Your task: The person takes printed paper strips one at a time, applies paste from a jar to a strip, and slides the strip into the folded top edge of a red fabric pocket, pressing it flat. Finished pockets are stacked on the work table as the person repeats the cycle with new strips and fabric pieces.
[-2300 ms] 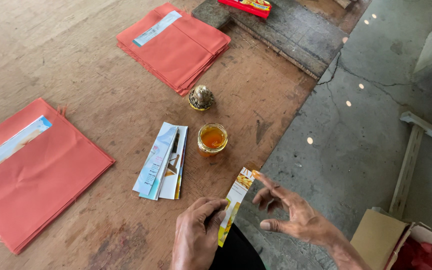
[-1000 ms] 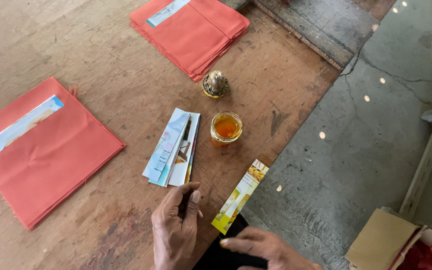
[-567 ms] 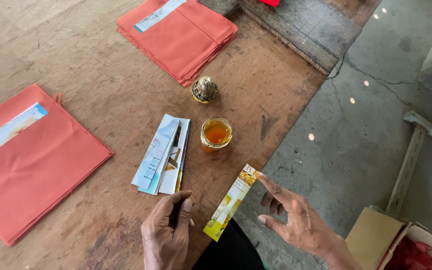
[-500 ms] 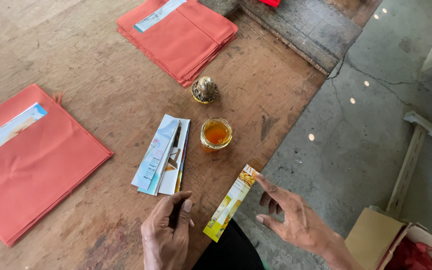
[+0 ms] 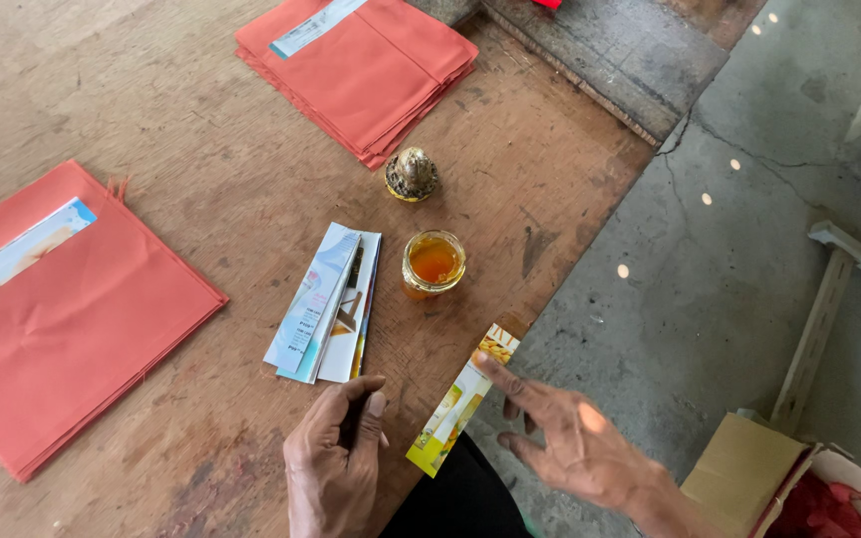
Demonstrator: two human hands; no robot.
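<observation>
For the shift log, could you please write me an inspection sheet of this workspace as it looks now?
Surface: worn wooden table, stained and scratched.
Job's things: yellow printed paper strip at the table's edge; small stack of printed strips; open glass jar of amber paste.
Clutter: jar lid lying apart; two stacks of red envelopes.
Hands: left hand curled on the table near the stack; right hand open, fingertip on the yellow strip.
Cables: nothing seen.
Surroundings: cracked concrete floor, cardboard box, pale wooden frame.
</observation>
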